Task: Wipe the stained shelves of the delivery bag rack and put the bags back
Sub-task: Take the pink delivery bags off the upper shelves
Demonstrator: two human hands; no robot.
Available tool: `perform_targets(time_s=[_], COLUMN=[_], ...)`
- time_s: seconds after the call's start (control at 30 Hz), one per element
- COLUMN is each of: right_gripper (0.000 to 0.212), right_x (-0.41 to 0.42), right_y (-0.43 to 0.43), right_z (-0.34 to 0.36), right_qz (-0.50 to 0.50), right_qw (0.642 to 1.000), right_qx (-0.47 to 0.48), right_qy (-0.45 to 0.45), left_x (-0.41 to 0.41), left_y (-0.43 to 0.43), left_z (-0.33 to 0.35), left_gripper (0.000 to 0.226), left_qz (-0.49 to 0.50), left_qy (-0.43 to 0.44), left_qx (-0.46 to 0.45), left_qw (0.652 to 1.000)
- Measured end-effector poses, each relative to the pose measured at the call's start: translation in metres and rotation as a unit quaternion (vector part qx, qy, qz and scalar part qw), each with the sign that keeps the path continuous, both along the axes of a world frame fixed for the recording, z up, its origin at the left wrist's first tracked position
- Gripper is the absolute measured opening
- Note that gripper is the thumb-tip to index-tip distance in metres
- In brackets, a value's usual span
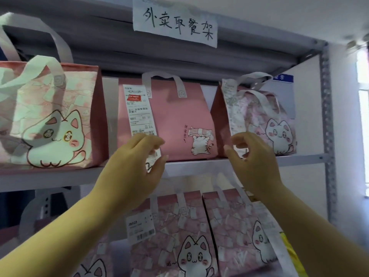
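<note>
A plain pink delivery bag (175,116) with a small cat print stands in the middle of the upper grey shelf (199,164). A long receipt (137,110) hangs down its front. My left hand (135,168) hovers at the bag's lower left corner, fingers loosely curled in front of the receipt's end. At the lower right corner my right hand (255,158) is held the same way, in front of the receipt (233,108) of the neighbouring cat-print bag (273,120). Neither hand plainly grips anything. A larger cat bag (50,120) stands at the left.
A handwritten paper sign (175,21) is taped to the top shelf's edge. Below, the lower shelf holds several pink cat bags (191,242), one with a barcode label (139,226). The rack's perforated steel post (327,126) rises at the right, with a bright window (363,116) beyond it.
</note>
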State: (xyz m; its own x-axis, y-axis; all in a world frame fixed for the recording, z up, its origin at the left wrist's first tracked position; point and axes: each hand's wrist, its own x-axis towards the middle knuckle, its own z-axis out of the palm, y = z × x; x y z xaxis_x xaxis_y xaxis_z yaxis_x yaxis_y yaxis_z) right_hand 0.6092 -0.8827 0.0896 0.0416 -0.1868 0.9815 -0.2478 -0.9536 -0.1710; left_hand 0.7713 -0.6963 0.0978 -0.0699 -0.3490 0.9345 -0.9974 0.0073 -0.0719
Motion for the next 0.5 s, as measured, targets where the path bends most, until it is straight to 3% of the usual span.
perform_targets(time_s=[0.3, 0.5], right_gripper=[0.019, 0.039], right_x=[-0.054, -0.083], right_y=[-0.059, -0.132], right_z=[-0.012, -0.004], right_qz=[-0.057, -0.072], right_qw=[0.997, 0.995], right_qx=[0.046, 0.072], right_qy=[0.009, 0.014], left_x=[-0.041, -0.066], left_y=[-0.062, -0.128], left_z=[-0.006, -0.003], left_gripper=[0.03, 0.027], left_qz=[-0.026, 0.006], left_qy=[-0.009, -0.003], left_qx=[0.029, -0.002], left_qw=[0.999, 1.0])
